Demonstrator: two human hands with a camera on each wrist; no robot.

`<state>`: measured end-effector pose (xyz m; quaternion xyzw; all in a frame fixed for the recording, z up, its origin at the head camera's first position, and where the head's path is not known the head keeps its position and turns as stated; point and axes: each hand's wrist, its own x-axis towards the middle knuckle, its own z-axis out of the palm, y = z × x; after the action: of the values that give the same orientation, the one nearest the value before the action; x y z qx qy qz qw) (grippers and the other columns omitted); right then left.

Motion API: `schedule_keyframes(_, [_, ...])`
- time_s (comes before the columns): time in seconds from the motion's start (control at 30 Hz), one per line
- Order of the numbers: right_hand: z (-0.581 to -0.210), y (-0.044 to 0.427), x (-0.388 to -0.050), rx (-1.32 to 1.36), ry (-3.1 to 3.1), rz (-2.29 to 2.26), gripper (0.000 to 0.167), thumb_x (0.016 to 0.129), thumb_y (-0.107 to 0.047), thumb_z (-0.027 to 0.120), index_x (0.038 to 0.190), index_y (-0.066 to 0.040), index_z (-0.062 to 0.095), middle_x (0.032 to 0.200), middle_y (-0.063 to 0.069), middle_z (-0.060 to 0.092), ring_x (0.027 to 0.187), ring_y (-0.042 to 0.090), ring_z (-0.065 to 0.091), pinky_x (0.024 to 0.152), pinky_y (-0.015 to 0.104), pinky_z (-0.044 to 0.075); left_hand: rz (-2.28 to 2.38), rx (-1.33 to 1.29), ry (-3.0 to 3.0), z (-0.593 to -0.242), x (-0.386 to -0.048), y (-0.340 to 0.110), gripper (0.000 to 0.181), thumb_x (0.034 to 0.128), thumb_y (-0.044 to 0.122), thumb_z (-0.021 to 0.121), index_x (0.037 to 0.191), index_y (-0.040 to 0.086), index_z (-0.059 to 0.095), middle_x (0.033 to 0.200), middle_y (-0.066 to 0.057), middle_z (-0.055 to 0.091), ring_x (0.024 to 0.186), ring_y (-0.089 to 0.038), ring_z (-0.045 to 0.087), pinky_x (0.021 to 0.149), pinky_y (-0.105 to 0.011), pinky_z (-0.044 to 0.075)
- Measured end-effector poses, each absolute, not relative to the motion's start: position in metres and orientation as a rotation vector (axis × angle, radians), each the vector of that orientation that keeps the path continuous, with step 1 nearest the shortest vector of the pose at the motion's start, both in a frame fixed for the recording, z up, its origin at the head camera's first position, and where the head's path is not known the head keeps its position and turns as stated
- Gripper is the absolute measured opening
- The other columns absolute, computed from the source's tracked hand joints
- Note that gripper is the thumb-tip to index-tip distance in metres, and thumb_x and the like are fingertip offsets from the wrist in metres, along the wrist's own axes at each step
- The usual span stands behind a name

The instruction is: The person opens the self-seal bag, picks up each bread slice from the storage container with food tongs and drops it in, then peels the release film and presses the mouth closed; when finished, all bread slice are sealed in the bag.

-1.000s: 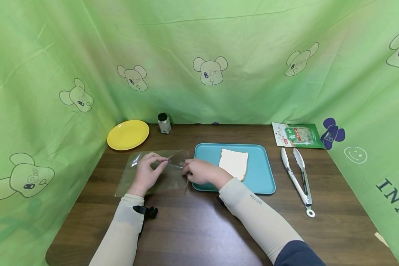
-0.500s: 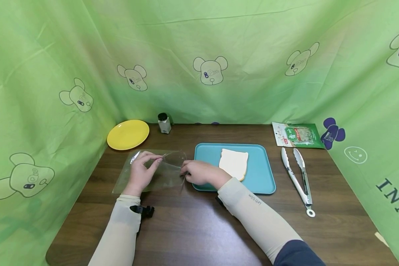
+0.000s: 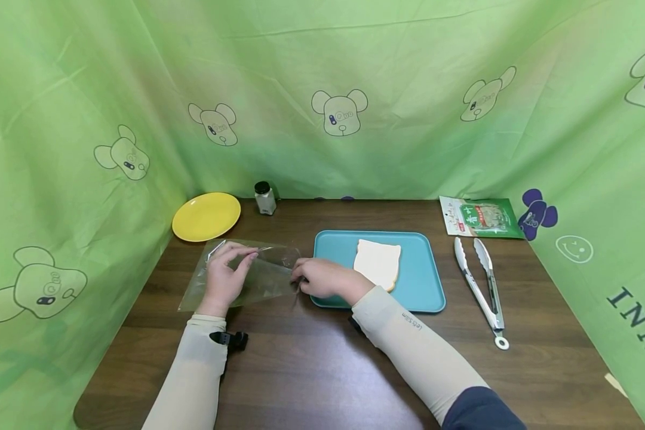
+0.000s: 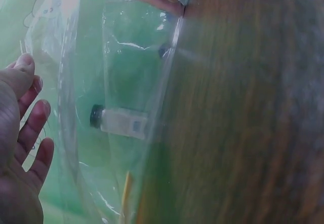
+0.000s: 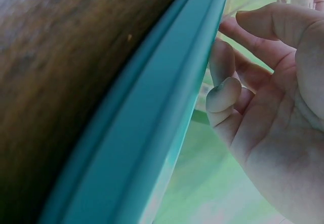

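Note:
A clear plastic bag [image 3: 266, 283] lies across the left of the table, its mouth end towards the right hand. Between thumb and index finger, my left hand [image 3: 226, 278] pinches the bag's upper film; the other fingers are spread loosely in the left wrist view, where the bag [image 4: 124, 72] looks see-through. My right hand [image 3: 322, 278] pinches the bag's right end, just over the left rim of a blue tray [image 3: 420, 280]. In the right wrist view the right hand [image 5: 273, 102] has its fingers curled beside the tray's side. On the tray lies a slice of bread [image 3: 377, 263].
A yellow plate [image 3: 206, 217] and a black-capped shaker jar [image 3: 266, 200] stand at the back left. Tongs [image 3: 482, 292] lie right of the tray, below a green and white packet [image 3: 482, 217]. A green curtain [image 3: 279, 60] encloses the table's back and sides.
My left hand has moved left, drawing the bag's upper film with it. The right hand has shifted only slightly left and keeps its pinch.

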<state>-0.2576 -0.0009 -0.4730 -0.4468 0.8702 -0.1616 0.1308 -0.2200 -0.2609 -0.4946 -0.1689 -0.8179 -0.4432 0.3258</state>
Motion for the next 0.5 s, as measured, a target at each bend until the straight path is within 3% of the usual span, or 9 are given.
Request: schedule_keyframes(0.5, [-0.4687, 0.0027, -0.2584, -1.279, 2.532, -0.529, 0.03, 0.102, -0.007, 0.059, 0.128, -0.01, 0.074, 0.133, 0.002, 0.064, 0.125, 0.018, 0.062, 0.106, 0.033, 0.048, -1.109, -0.451, -2.267, -0.4956, -0.2186, -0.2602, 0.015, 0.0907, 0.008, 0.083, 0.104, 0.014, 0.084, 0.098, 0.001, 0.073, 0.097, -0.022, 0.062, 0.087, -0.035, 0.044])
